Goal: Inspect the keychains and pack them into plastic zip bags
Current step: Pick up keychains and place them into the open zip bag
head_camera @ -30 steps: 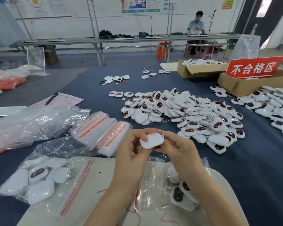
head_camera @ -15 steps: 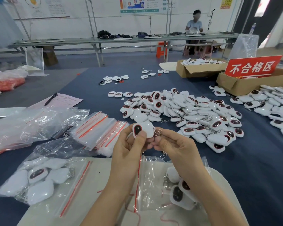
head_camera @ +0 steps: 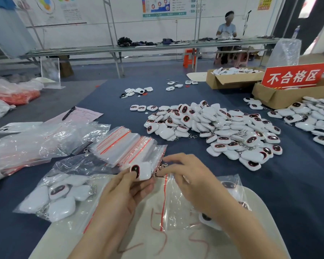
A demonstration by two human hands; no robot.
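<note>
One keychain (head_camera: 141, 171), held higher and turned dark face out half a second ago, has come down to lower centre of the frame, just above the red-striped mouth of the zip bag (head_camera: 173, 206) on the tabletop. The left hand (head_camera: 123, 195) keeps its grip pinched on the white body, thumb on the dark face. The right hand (head_camera: 191, 182) has its grip pinched on the metal clasp (head_camera: 160, 170). Inspection looks finished; bagging seems next.

White keychain (head_camera: 141, 171), dark red-rimmed oval face, tilted, pinched in left hand (head_camera: 123, 195) at centre; clasp toward 3 o'clock. Keychain pile (head_camera: 213, 128) at 1 o'clock. Empty zip bags (head_camera: 127, 146) stacked at 11 o'clock. Filled zip bag (head_camera: 58, 197) flat at 9 o'clock.
</note>
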